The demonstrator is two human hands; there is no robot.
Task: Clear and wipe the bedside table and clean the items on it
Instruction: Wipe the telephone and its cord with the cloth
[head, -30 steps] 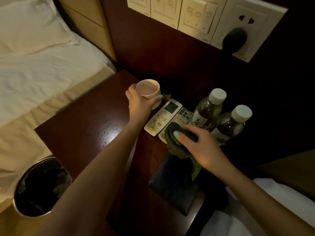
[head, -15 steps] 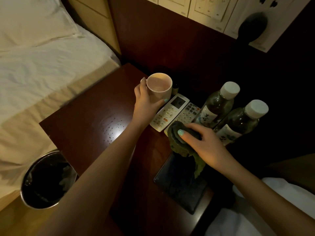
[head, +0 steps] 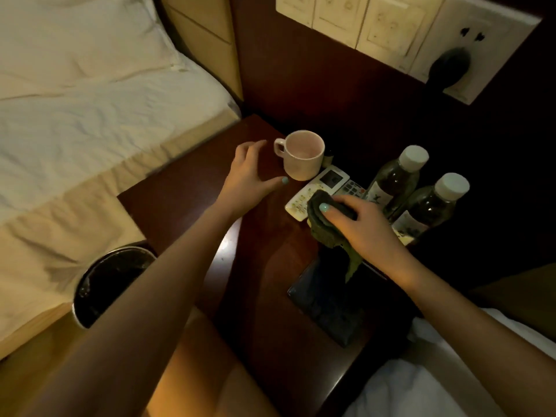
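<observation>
The bedside table [head: 192, 203] is dark wood, wedged between the bed [head: 90, 115] and a wall panel. A pale cup [head: 302, 155] stands upright near its back edge, handle turned to the left. The left hand [head: 249, 173] hovers just beside the cup, fingers spread and holding nothing. The right hand [head: 367, 227] grips a bunched dark green cloth [head: 323, 227] against the near end of a white remote [head: 319, 191]. Two capped bottles [head: 397, 182] stand to the right, and a bin [head: 111, 281] sits on the floor
</observation>
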